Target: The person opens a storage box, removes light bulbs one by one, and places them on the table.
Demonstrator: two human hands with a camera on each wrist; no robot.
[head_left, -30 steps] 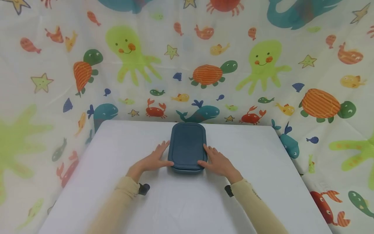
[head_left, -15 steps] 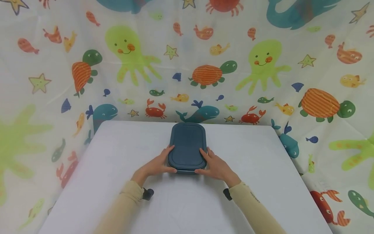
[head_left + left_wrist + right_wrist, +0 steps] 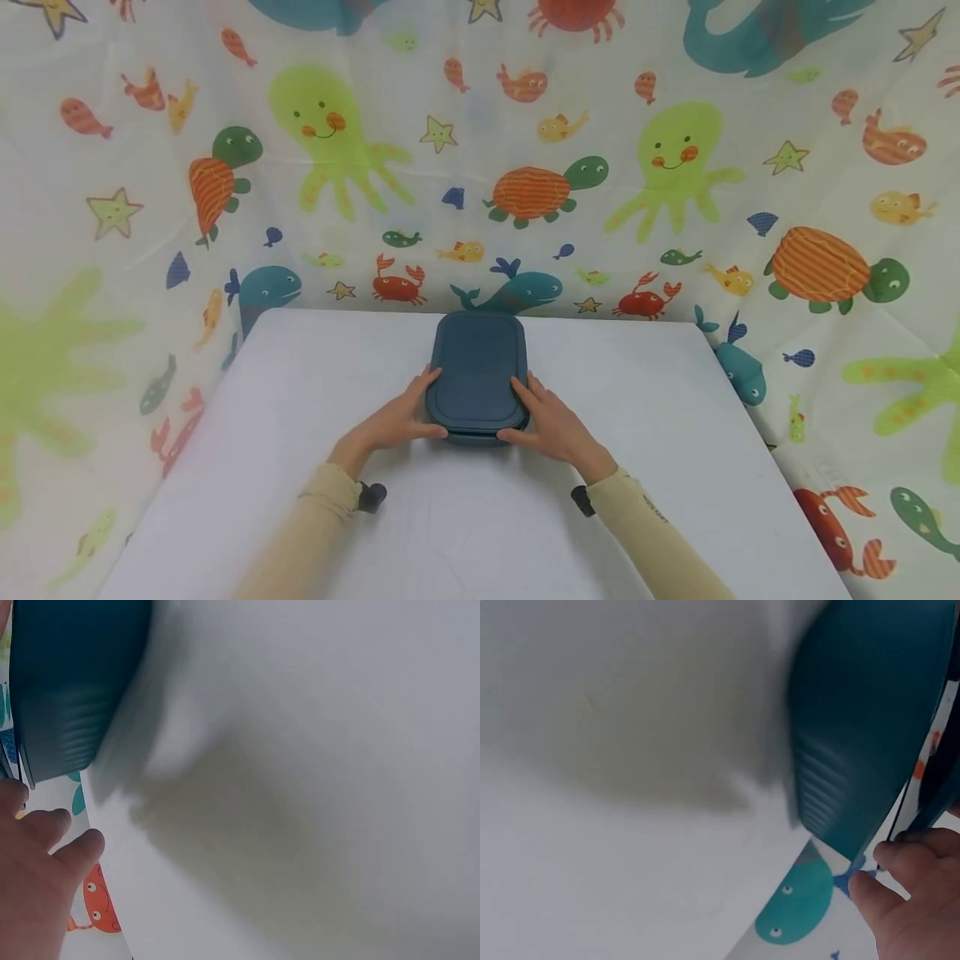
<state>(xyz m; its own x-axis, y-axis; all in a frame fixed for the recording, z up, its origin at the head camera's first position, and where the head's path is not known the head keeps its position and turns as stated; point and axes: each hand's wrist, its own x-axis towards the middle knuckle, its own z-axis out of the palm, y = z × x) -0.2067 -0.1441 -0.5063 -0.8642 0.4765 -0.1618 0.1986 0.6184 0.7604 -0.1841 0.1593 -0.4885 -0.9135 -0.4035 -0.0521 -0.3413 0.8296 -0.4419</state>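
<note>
A dark blue rectangular food container stands at the far middle of the table, its lid (image 3: 477, 371) over a teal-blue base (image 3: 866, 727). Light shows through a gap between lid and base in the right wrist view, so the lid is raised off the rim there. My left hand (image 3: 395, 421) holds the lid at its left side, thumb at the front left corner. On the other side my right hand (image 3: 553, 423) grips the lid's right edge, its thumb at the front right corner. The base's inside is hidden under the lid.
The white table (image 3: 465, 525) carries the container close to its back edge. Behind and beside it hangs a curtain (image 3: 420, 100) printed with sea animals. A black wrist camera (image 3: 372, 497) sits under the left sleeve, another (image 3: 582, 501) under the right.
Both hands have come in from the sides onto the lid's front corners, thumbs moving toward the front edge. The lid has since shifted slightly left and up.
</note>
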